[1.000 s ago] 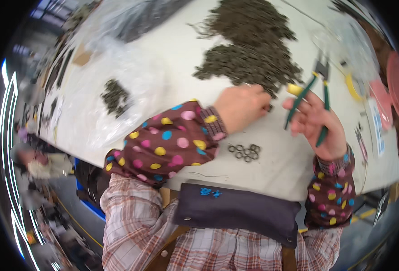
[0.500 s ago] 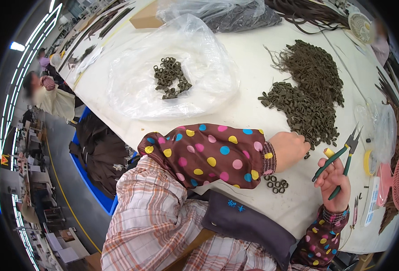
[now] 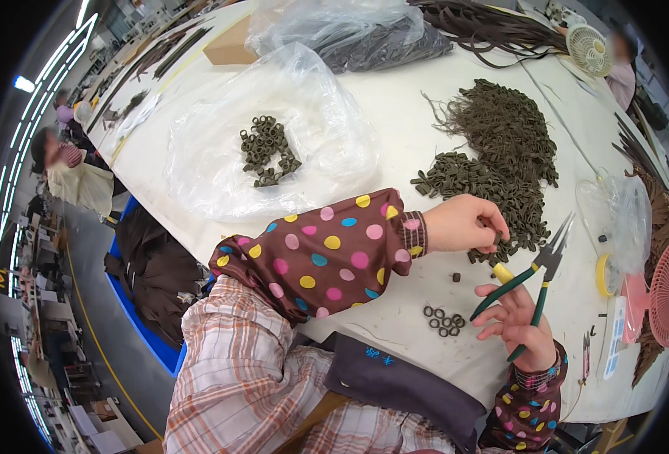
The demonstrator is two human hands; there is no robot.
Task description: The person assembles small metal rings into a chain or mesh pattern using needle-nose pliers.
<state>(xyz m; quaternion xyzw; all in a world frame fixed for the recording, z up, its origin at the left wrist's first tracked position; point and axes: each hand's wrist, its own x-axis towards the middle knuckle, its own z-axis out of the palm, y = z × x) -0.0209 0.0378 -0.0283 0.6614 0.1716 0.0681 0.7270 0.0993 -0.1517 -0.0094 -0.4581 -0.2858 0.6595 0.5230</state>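
My left hand [image 3: 467,225], in a brown dotted sleeve, pinches a small dark ring piece at the near edge of a big heap of dark olive ring pieces [image 3: 501,166]. My right hand [image 3: 518,321] holds green-handled needle-nose pliers [image 3: 535,280], jaws pointing up and away, nothing visible between them. A small cluster of several dark rings [image 3: 443,320] lies on the white table [image 3: 395,121] between my hands. One loose ring [image 3: 456,277] sits just beyond that cluster.
A clear plastic sheet [image 3: 274,144] to the left carries another pile of dark rings [image 3: 268,150]. Bags of dark strips [image 3: 372,34] lie at the back. On the right are a small clear bag [image 3: 622,219], a yellow tape roll [image 3: 604,275] and a pink fan [image 3: 664,295]. Other people sit at far left.
The view has swung left, bringing the plastic sheet and ring pile into sight. My left hand stays at the heap's edge; my right hand still holds the pliers.
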